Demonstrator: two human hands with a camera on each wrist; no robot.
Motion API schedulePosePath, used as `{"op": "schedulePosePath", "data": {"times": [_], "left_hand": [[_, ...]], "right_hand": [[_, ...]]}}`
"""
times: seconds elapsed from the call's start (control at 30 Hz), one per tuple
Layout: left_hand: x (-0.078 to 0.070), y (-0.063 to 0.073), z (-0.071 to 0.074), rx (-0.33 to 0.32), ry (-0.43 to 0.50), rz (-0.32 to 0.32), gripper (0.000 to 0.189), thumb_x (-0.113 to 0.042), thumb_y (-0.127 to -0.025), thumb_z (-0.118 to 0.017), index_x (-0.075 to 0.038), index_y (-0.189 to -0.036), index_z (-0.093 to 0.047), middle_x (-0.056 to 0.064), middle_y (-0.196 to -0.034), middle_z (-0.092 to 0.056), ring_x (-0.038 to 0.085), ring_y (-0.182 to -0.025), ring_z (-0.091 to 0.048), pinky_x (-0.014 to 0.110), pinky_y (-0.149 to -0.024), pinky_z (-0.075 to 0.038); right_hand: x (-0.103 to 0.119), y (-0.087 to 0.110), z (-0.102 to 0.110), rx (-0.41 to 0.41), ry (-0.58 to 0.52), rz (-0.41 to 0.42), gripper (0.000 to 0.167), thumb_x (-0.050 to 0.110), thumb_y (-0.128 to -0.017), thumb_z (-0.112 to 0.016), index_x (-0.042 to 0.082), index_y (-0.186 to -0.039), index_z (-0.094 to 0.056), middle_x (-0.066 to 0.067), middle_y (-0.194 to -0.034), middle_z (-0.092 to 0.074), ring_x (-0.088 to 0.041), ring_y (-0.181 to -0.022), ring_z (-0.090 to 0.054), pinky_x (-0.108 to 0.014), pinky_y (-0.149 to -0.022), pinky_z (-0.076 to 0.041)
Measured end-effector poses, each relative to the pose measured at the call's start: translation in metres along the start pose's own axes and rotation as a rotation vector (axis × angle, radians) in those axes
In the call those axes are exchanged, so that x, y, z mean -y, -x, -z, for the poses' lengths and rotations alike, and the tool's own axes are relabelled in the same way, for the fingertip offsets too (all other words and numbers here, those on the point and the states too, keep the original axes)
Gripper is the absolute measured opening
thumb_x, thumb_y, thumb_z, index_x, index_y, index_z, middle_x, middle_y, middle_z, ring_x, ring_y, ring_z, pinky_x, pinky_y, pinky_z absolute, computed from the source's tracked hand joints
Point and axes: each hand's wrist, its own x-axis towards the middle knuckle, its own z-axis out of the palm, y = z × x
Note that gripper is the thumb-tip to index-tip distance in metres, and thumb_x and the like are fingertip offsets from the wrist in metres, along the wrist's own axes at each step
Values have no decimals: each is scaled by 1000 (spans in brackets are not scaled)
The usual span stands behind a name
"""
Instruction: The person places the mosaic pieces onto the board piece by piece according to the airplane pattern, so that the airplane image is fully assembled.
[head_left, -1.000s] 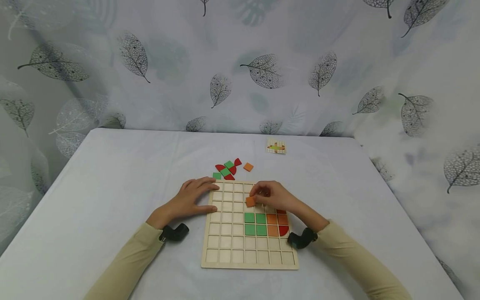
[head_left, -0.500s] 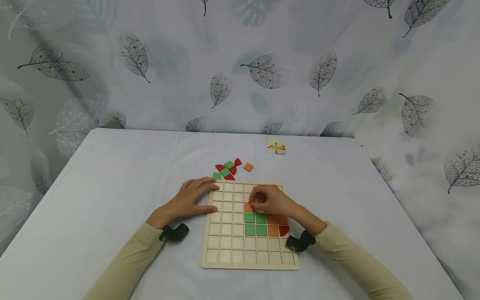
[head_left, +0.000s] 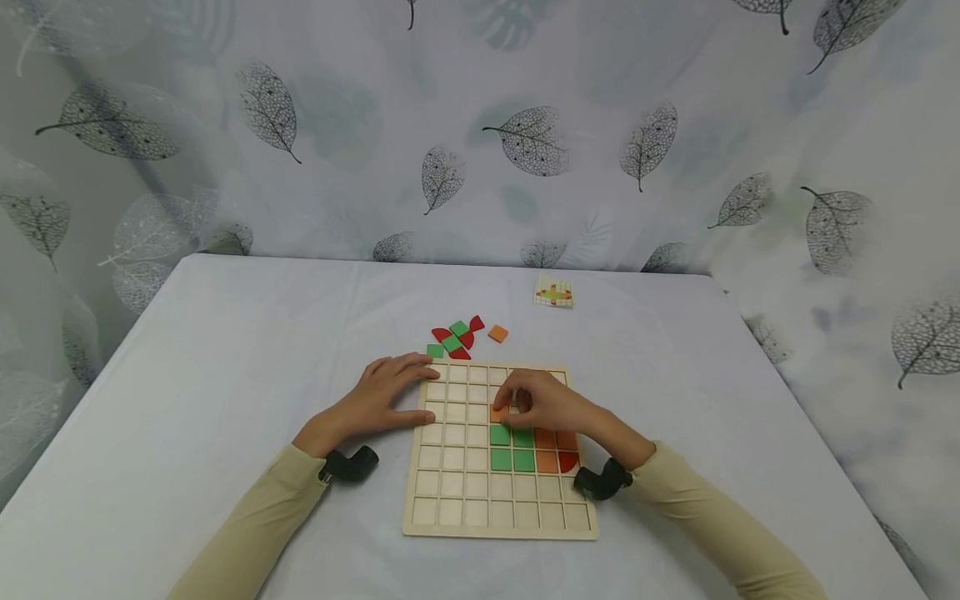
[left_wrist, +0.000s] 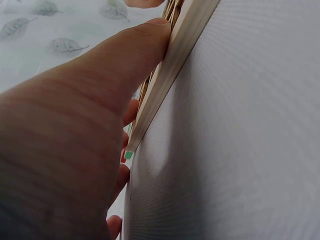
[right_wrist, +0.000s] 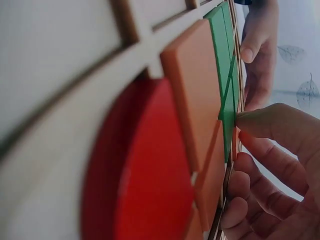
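A wooden grid board [head_left: 450, 530] lies on the white table. My left hand [head_left: 377, 400] rests at its left edge, fingers spread, with the thumb on the rim in the left wrist view. Over the board, my right hand [head_left: 546, 400] pinches an orange square tile [head_left: 498, 414] between thumb and index finger, right at a cell beside the green square tiles [head_left: 500, 460]. More orange tiles [right_wrist: 197, 90] and a red quarter-round tile [right_wrist: 157, 175] sit in cells closer to the right wrist. Part of the board's upper right is hidden under the right hand.
Behind the board lie loose red and green tiles [head_left: 452, 342], and a single orange tile [head_left: 498, 333] is to their right. Farther back is a small pattern card [head_left: 554, 292]. A leaf-print cloth [head_left: 337, 167] hangs behind the table.
My right hand has come down and slightly toward me, bringing the orange tile from above the board to a cell just beyond the green tiles. The left hand has stayed put.
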Motion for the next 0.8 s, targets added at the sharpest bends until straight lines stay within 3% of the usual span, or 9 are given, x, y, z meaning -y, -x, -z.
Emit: {"op": "schedulePosePath", "data": {"times": [0.37,0.8], "left_hand": [[0,0,0,3,3,3,60,-43,-84,-74,-18,-135,-55,6,-150,-41,27,-140,-35,54,-112,-16],[0,0,0,1,-2,5,60,-42,-84,-74,-18,-135,-55,6,-150,-41,27,-140,-35,55,-112,-16]], "right_hand": [[1,-2,4,27,33,5,10,15,-88,-73,9,-95,-69,0,-89,-61,-11,-73,-53,-22,-64,-46],[-7,-10,14,-36,39,5,5,11,-90,-69,8,-94,-71,0,-91,-64,-9,-78,-57,-23,-71,-51]]}}
